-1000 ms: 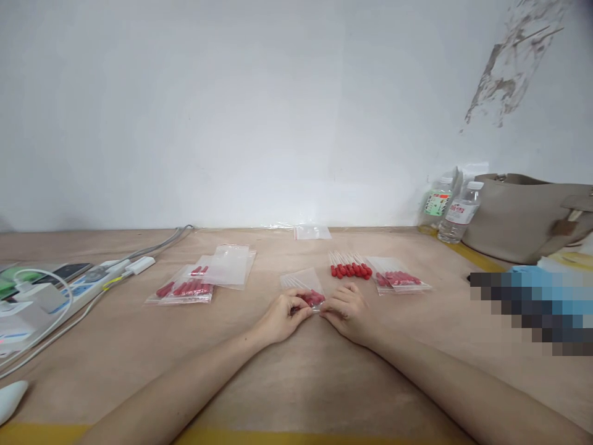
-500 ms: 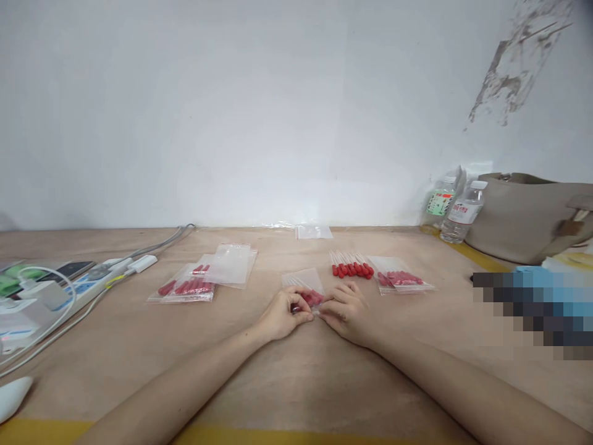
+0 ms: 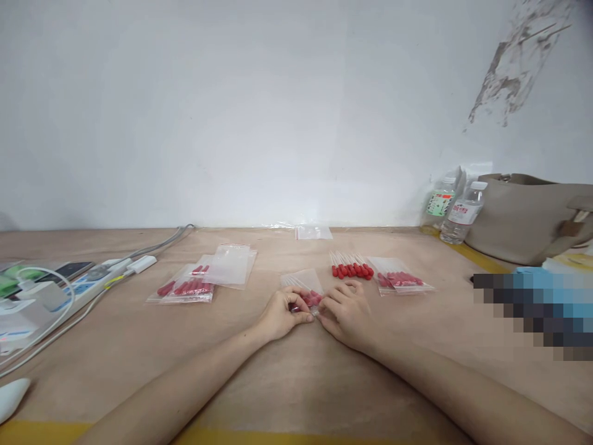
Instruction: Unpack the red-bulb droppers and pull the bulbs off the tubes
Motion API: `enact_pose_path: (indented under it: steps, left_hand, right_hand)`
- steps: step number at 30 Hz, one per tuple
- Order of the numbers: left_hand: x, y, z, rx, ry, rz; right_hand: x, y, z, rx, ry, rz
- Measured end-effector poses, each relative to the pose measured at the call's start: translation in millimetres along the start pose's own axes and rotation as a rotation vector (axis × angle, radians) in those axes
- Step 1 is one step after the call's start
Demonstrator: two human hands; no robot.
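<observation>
Between my hands lies a small clear zip bag (image 3: 303, 278) with several red-tipped white sticks in it, its near edge toward me. My left hand (image 3: 283, 314) pinches that near edge, thumb and fingers together. From the other side my right hand (image 3: 345, 312) grips the same edge with its fingers curled; its fingertips are partly hidden. Just beyond my right hand, a loose bunch of red-tipped sticks (image 3: 352, 270) rests on the table. Farther right is a filled zip bag (image 3: 398, 279). Filled bags (image 3: 189, 287) overlap at the left, beside flat clear bags (image 3: 234, 262).
A white power strip (image 3: 88, 284) with plugs and cables runs along the left, near a white mouse-like object (image 3: 13, 398). Two plastic bottles (image 3: 463, 213) and a grey-beige bag (image 3: 528, 216) stand at the back right. Another clear bag (image 3: 314, 232) lies by the wall.
My right hand has shifted slightly along the near edge of the bag, its fingers a little more curled. My left hand keeps its pinch almost unmoved.
</observation>
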State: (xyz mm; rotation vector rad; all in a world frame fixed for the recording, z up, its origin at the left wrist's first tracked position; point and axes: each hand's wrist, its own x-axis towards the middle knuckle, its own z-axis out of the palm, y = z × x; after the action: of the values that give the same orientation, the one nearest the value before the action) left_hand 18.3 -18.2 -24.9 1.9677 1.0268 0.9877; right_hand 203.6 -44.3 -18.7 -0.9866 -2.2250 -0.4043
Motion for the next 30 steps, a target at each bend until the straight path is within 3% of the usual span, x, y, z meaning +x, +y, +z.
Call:
enact_pose_path:
  steps: [13, 17, 23, 26, 30]
  left_hand:
    - [-7.0, 17.3, 3.1, 0.201, -0.017, 0.182]
    - [-8.6, 18.2, 5.2, 0.186, 0.04, 0.179]
    - [-2.7, 9.3, -1.9, 0.172, 0.221, 0.118]
    - [0.8, 3.7, -14.9, 0.109, 0.127, 0.133]
    - [-2.4, 5.7, -31.8, 0.17, -0.166, 0.194]
  right_hand:
    - [0.5, -0.8, 8.2, 0.038, 0.023, -0.136]
    - [3.3, -5.1, 7.3, 0.205, -0.06, -0.098]
    - [-1.4, -4.2, -1.7, 0.51, -0.18, -0.037]
    - [-4.9, 4.2, -4.3, 0.597, -0.191, 0.022]
    - [-5.5, 17.2, -0.9, 0.525, -0.089, 0.136]
